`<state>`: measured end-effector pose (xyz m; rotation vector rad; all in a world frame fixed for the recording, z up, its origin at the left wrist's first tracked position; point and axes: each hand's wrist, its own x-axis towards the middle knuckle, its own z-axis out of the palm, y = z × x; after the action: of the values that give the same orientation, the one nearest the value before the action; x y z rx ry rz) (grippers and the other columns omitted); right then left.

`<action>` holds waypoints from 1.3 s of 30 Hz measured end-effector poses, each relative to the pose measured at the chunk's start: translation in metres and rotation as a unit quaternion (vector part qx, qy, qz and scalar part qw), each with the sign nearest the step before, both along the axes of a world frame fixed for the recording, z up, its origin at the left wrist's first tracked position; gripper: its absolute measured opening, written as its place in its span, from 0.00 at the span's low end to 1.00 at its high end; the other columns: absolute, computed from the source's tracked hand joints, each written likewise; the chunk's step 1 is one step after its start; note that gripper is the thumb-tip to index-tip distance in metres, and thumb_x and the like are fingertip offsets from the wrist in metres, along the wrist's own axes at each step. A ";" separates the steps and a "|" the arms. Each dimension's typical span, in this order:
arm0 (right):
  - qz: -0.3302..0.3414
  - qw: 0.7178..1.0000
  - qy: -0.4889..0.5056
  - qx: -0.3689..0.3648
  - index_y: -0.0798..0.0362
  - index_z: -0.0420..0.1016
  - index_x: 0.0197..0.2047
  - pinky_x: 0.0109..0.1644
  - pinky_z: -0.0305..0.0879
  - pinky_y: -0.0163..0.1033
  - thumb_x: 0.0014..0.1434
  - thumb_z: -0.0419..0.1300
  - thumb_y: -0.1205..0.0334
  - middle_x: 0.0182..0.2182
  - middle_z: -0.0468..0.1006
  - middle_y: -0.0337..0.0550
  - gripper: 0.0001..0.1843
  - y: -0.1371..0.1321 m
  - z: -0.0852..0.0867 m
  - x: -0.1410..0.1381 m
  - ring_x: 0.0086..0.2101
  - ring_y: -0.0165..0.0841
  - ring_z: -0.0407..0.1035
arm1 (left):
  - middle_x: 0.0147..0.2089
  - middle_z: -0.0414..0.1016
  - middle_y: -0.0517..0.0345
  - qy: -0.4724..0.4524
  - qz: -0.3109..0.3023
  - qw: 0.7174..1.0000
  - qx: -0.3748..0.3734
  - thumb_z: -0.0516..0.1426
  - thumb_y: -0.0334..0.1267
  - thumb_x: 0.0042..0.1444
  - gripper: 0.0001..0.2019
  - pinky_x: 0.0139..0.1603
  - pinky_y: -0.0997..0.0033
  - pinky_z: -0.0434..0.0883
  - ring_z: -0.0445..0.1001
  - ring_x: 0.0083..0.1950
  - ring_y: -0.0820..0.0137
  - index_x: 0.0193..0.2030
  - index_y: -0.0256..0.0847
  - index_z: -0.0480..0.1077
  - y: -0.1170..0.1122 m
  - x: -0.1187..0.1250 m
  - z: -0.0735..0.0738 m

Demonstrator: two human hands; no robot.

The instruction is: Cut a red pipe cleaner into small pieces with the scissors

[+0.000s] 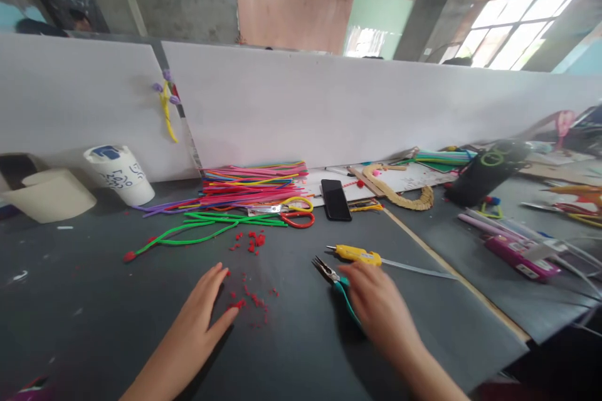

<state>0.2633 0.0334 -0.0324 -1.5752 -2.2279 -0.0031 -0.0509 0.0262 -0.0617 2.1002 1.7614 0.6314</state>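
My left hand lies flat on the dark grey table, fingers stretched out beside scattered red crumbs. My right hand rests over the teal handles of small pliers; the pliers' jaws point up and left, clear of the fingers. Whether the fingers grip the handles is hidden. A yellow glue gun lies just beyond the right hand. Green pipe cleaners and a stack of coloured pipe cleaners lie further back.
Scissors with yellow and red handles and a black phone lie past the crumbs. White cups stand at the back left. A white partition closes off the far side. Craft supplies and a black bag crowd the right.
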 end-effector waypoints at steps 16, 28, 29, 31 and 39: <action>-0.062 0.995 -0.072 0.027 0.53 0.72 0.46 0.44 0.69 0.48 0.49 0.44 0.73 0.44 0.75 0.49 0.25 -0.020 -0.039 0.086 0.40 0.40 0.71 | 0.61 0.60 0.49 0.005 0.052 0.999 -0.002 0.48 0.44 0.56 0.20 0.59 0.55 0.59 0.59 0.61 0.61 0.55 0.43 0.61 0.003 0.003 0.007; 0.111 0.986 0.053 -0.109 0.62 0.65 0.54 0.58 0.54 0.45 0.58 0.49 0.68 0.55 0.64 0.56 0.21 0.056 0.001 -0.086 0.55 0.38 0.57 | 0.67 0.46 0.54 0.021 -0.154 0.980 -0.123 0.47 0.49 0.56 0.30 0.61 0.59 0.55 0.49 0.65 0.64 0.65 0.46 0.45 -0.019 0.049 0.019; 0.095 0.988 0.051 -0.110 0.66 0.60 0.57 0.60 0.49 0.51 0.58 0.50 0.63 0.57 0.59 0.63 0.25 0.059 -0.005 -0.091 0.58 0.44 0.51 | 0.67 0.46 0.56 0.008 -0.152 0.981 -0.121 0.46 0.48 0.57 0.29 0.61 0.60 0.55 0.49 0.65 0.65 0.65 0.48 0.45 -0.024 0.043 0.020; 0.082 0.988 0.046 -0.121 0.71 0.56 0.59 0.60 0.44 0.57 0.60 0.49 0.58 0.59 0.53 0.69 0.29 0.054 -0.017 -0.096 0.60 0.49 0.44 | 0.67 0.46 0.55 0.001 -0.103 0.989 -0.103 0.45 0.48 0.58 0.27 0.62 0.59 0.54 0.49 0.65 0.65 0.64 0.48 0.48 -0.029 0.026 0.021; 0.336 0.927 0.063 -0.157 0.59 0.54 0.61 0.61 0.48 0.37 0.60 0.50 0.52 0.61 0.54 0.50 0.31 0.005 -0.003 -0.106 0.60 0.32 0.46 | 0.63 0.50 0.28 0.126 0.177 0.976 -0.026 0.47 0.48 0.54 0.32 0.60 0.50 0.53 0.48 0.64 0.51 0.57 0.21 0.57 0.012 -0.037 -0.006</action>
<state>0.1575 0.0387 -0.0349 -0.8255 -2.6325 0.6571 -0.0883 0.0380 -0.0681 1.9132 2.2963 0.4121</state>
